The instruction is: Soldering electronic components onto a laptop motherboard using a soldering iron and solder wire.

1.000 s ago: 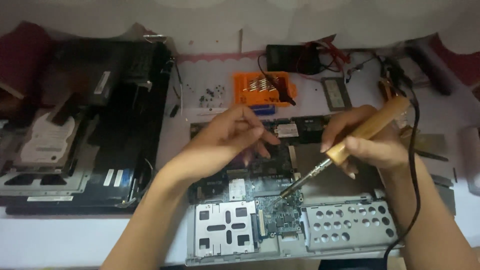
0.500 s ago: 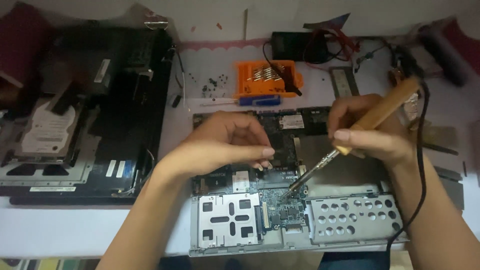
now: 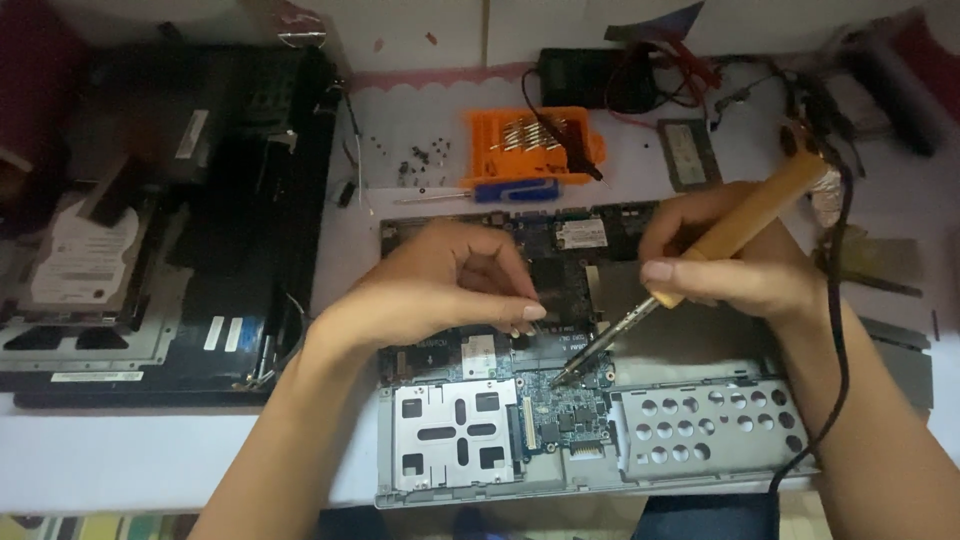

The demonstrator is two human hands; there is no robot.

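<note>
My right hand (image 3: 735,260) grips a soldering iron (image 3: 700,262) with a wooden handle; its metal tip touches the blue circuit board (image 3: 565,400) near the front middle of an opened laptop base (image 3: 690,435). My left hand (image 3: 445,285) hovers over the dark mainboard (image 3: 575,240) with fingers pinched together just left of the iron's tip; whether it holds something thin I cannot make out. The iron's black cord (image 3: 835,330) runs down along my right forearm.
A dismantled black laptop shell (image 3: 200,200) with a hard drive (image 3: 85,255) lies at the left. At the back are an orange bit holder (image 3: 535,145), a blue screwdriver (image 3: 500,190), loose screws (image 3: 425,160), a memory module (image 3: 688,155) and a black meter with red leads (image 3: 620,75).
The view shifted slightly. My left hand's fingers drew closer together near the iron's tip. The iron stays on the same spot of the board.
</note>
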